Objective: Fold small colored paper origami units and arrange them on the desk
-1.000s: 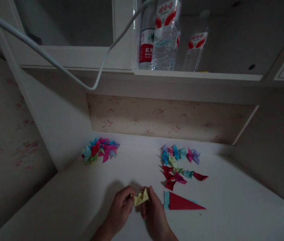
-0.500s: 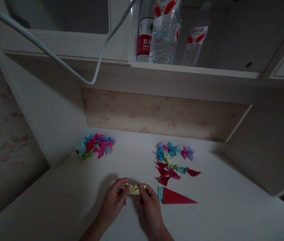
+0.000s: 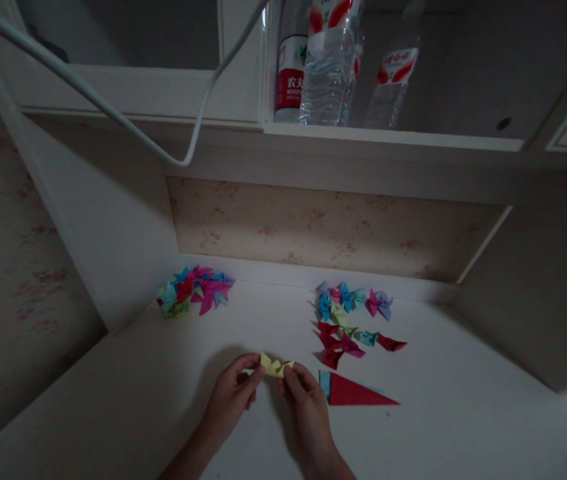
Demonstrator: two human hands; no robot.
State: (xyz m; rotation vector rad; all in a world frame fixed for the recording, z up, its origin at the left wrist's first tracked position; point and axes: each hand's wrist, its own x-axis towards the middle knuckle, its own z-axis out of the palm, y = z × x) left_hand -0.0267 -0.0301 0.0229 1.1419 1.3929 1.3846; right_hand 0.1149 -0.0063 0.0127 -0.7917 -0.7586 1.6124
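A small folded piece of yellow paper [image 3: 276, 367] is held just above the white desk, with pointed ends and small peaks along its top. My left hand [image 3: 236, 393] pinches its left end between thumb and fingers. At the other end, my right hand [image 3: 306, 400] grips it the same way. Right of my right hand lies a flat red paper triangle [image 3: 358, 390], over light blue paper [image 3: 324, 383] that shows at its edges. Several folded paper pieces [image 3: 333, 343] in red, pink, green and blue lie behind the triangle.
A heap of colourful folded paper [image 3: 208, 290] lies at the desk's back left. The white desk [image 3: 128, 400] meets side panels and a flowered back wall [image 3: 313, 223]. Overhead, a shelf holds plastic bottles [image 3: 326, 80], and a white bent tube [image 3: 128, 127] hangs in front.
The yellow paper has been raised slightly and tilted, so its peaks show more clearly. Both hands still pinch its ends. The whole view has shifted a little.
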